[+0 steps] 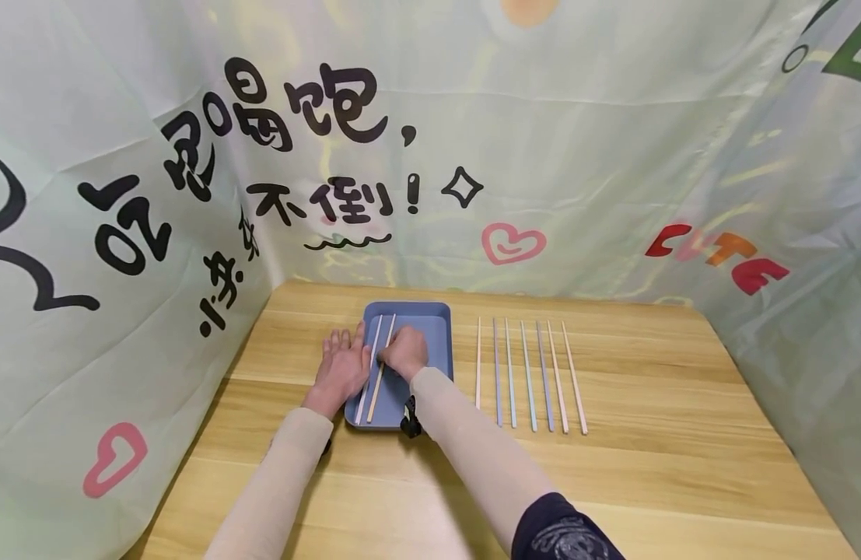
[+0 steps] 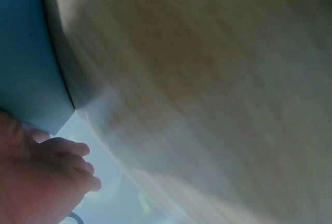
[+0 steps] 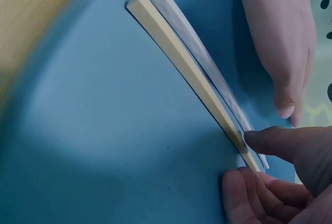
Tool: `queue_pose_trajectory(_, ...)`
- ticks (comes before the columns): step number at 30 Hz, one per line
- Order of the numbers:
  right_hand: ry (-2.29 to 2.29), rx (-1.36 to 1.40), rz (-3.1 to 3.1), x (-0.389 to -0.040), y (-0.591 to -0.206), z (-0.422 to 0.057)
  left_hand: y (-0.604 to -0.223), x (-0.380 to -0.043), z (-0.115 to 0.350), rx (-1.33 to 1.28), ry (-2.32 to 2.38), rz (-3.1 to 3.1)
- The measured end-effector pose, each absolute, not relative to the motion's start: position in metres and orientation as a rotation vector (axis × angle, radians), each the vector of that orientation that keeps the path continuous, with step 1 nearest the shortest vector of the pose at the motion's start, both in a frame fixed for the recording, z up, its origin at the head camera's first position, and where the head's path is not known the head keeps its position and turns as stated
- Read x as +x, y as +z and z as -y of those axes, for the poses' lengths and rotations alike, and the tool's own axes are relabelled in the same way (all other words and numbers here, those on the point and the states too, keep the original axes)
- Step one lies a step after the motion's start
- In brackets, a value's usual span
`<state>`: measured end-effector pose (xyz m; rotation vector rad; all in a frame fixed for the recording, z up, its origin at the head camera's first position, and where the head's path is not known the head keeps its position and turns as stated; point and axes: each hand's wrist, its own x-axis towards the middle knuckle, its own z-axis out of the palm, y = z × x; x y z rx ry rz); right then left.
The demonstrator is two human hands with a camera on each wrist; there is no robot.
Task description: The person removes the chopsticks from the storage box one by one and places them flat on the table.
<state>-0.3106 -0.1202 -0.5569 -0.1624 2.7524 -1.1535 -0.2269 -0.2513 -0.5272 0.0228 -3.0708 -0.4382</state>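
A blue rectangular tray [image 1: 439, 338] lies on the table, with a yellow chopstick [image 3: 181, 60] and a pale lilac-white chopstick [image 3: 199, 50] side by side along its left part. My right hand [image 1: 406, 354] reaches into the tray and pinches the yellow chopstick between thumb and fingers, around its middle in the head view. In the right wrist view the thumb tip also comes right up to the pale chopstick. My left hand [image 1: 343, 364] rests at the tray's left rim, fingers extended forward. The left wrist view catches that hand beside the tray's outer wall [image 2: 31, 53].
To the right of the tray, several chopsticks in pink, blue-purple [image 1: 498, 381] and mint [image 1: 529, 381] lie in a spaced row on the wooden table [image 1: 654, 435]. Printed cloth walls [image 1: 584, 171] enclose the table at the back and both sides.
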Motion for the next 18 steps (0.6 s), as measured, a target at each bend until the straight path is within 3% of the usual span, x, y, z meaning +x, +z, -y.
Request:
queue_pose_trajectory(8,-1.116,-0.109,-2.775,-0.309,-0.555,0.124,-0.526,-0.228,0.252,0.035,-0.477,3.069)
queue_pose_trajectory(13,-1.117,-0.095,-2.738,-0.291,-0.525,0.117,-0.526,-0.227,0.251,0.038,-0.48,3.067)
queue_pose_trajectory(18,-1.158,-0.128,-2.694,-0.3,-0.536,0.115,-0.526,-0.227,0.251,0.049,-0.472,3.082)
